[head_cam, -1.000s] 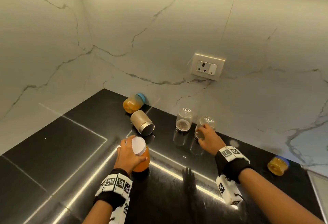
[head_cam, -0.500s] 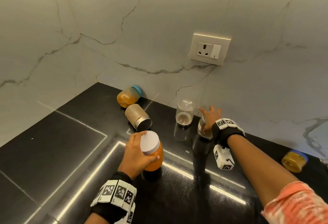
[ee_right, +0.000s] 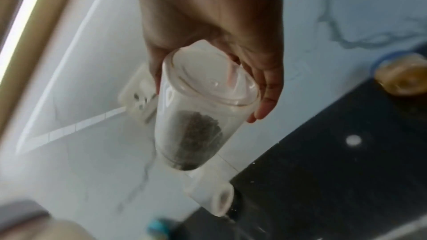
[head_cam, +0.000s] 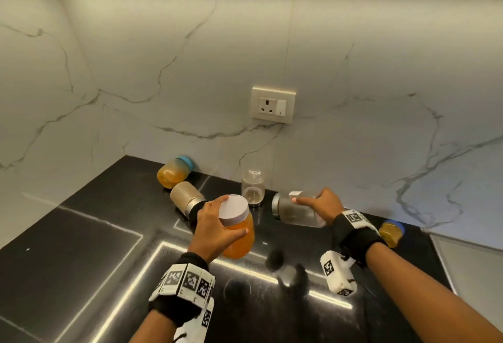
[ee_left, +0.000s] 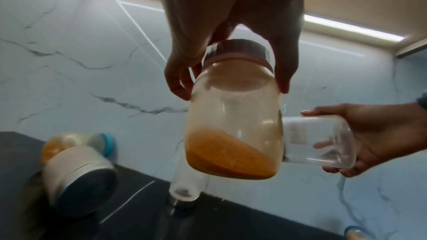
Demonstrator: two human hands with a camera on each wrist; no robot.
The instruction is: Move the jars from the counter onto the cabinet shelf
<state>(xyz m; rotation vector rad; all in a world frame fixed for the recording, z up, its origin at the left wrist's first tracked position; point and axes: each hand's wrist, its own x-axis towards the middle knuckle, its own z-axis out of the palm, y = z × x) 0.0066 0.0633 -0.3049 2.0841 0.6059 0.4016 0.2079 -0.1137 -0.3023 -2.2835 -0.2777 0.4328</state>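
Risk noted: the clear jar [head_cam: 298, 210], carried tilted nearly sideways, could slip or knock the upright clear jar [head_cam: 253, 186] beside it; four jars remain on the counter [head_cam: 81, 247]. The right hand [head_cam: 322, 204] wraps its base; the left hand [head_cam: 215, 227] grips the orange jar [head_cam: 239, 236] below its lid, both raised clear

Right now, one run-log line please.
left hand: holds white-lidded orange jar, lifted | right hand: holds clear plastic jar, tilted | four jars on black counter
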